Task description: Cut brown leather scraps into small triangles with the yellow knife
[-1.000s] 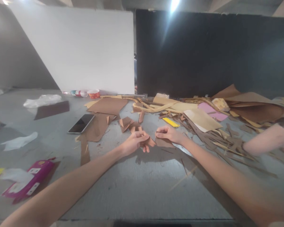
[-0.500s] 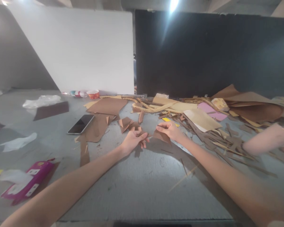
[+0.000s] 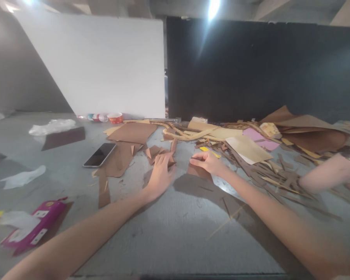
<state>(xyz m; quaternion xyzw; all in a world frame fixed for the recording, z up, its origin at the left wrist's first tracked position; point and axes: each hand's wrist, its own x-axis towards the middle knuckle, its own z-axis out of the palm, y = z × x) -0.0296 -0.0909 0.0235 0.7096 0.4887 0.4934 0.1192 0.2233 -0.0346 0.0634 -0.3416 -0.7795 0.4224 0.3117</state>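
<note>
Near the middle of the grey table (image 3: 151, 233), my right hand (image 3: 207, 162) pinches a small brown paper piece (image 3: 198, 171), which hangs below the fingertips. My left hand (image 3: 161, 173) is to its left, palm down over a small heap of folded brown pieces (image 3: 153, 151). Its fingers reach forward onto the heap, and whether they grip a piece is hidden. A yellow object (image 3: 205, 149) lies just beyond my right hand.
A phone (image 3: 100, 154) and brown sheets (image 3: 134, 132) lie left of the heap. A magenta tissue pack (image 3: 43, 217) is at the near left. Brown strips (image 3: 282, 175) spread on the right, beside another person's forearm (image 3: 326, 173).
My left hand has moved left and forward from beside the brown piece to the heap, turning palm down. My right hand stays nearly in place with its piece, now held lower.
</note>
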